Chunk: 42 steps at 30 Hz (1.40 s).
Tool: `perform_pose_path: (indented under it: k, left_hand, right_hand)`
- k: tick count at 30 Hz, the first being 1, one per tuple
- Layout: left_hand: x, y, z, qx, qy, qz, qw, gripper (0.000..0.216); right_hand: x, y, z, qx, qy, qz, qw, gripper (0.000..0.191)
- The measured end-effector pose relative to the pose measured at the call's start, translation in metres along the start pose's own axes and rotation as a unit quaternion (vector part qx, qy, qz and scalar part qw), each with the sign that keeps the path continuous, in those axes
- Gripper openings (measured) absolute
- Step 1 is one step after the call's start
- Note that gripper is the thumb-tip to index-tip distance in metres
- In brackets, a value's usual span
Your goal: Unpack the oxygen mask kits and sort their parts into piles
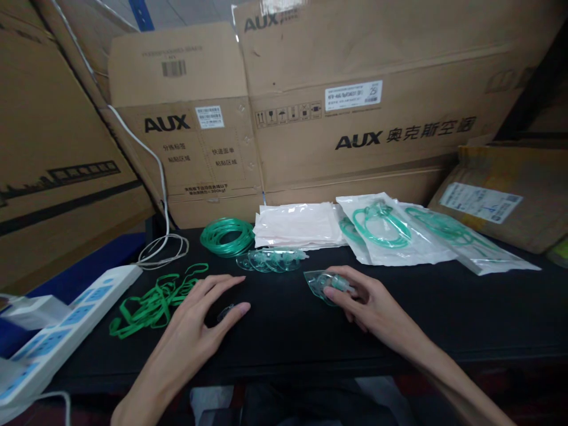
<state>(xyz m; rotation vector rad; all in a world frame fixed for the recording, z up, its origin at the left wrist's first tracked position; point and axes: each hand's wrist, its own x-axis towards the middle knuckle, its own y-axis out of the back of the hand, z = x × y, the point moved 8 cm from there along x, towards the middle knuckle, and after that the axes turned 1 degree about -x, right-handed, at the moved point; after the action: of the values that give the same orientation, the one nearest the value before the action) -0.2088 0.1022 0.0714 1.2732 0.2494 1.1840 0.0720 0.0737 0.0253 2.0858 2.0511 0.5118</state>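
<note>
My right hand (pixel 361 299) grips a clear, green-tinted oxygen mask (pixel 320 285) just above the black tabletop, thumb and fingers closed round its connector end. On the left, my left hand (pixel 206 310) hovers with thumb and fingers apart, holding nothing. A small clear piece (pixel 225 312) shows between that thumb and forefinger, too small to name, and I cannot tell whether it touches the hand. Beside the left hand lies a tangle of green elastic strap (pixel 153 305), partly hidden behind the fingers. Beyond both hands, several nested masks (pixel 275 259) rest in a row.
A coil of green tubing (pixel 227 236) and a stack of white pouches (pixel 297 225) lie at the back. Sealed bags (pixel 381 228) with masks and tubing sit right of them. A power strip (pixel 75 319) with a white cable (pixel 162 177) borders the left; cardboard boxes (pixel 368 65) wall the rear.
</note>
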Motion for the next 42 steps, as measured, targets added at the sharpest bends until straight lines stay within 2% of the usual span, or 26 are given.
perform_pose_path:
  k: [3, 5, 8, 11, 18, 23, 29, 36, 42]
  left_hand:
    - [0.036, 0.002, 0.030, -0.009, -0.046, 0.017, 0.999, 0.033]
    - [0.064, 0.000, 0.042, -0.019, -0.086, 0.014, 0.996, 0.030]
    - [0.098, -0.013, 0.045, -0.048, -0.128, -0.020, 0.990, 0.028]
    - [0.116, -0.025, 0.035, -0.084, -0.128, -0.036, 0.987, 0.026]
    - [0.112, -0.047, 0.026, -0.124, -0.129, -0.049, 0.983, 0.023]
    - [0.112, -0.050, 0.022, -0.129, -0.136, -0.046, 0.981, 0.023]
    - [0.112, -0.051, 0.019, -0.151, -0.136, -0.047, 0.978, 0.022]
    - [0.112, -0.052, 0.017, -0.151, -0.141, -0.052, 0.977, 0.023]
    - [0.111, -0.054, 0.015, -0.110, -0.165, -0.033, 0.980, 0.024]
  right_hand:
    - [0.014, 0.018, -0.010, -0.053, 0.054, 0.067, 0.995, 0.042]
    - [0.030, 0.025, -0.022, -0.095, 0.094, 0.083, 0.988, 0.041]
    - [0.057, 0.024, -0.041, -0.156, 0.136, 0.066, 0.976, 0.034]
    - [0.079, 0.023, -0.052, -0.192, 0.147, 0.059, 0.968, 0.024]
    - [0.091, 0.015, -0.036, -0.205, 0.139, 0.048, 0.968, 0.028]
    - [0.086, 0.002, -0.029, -0.210, 0.157, 0.013, 0.965, 0.034]
    - [0.079, -0.010, -0.037, -0.208, 0.206, -0.030, 0.956, 0.030]
    - [0.079, -0.012, -0.032, -0.245, 0.217, 0.013, 0.945, 0.035]
    - [0.074, -0.011, -0.041, -0.290, 0.231, 0.043, 0.928, 0.036]
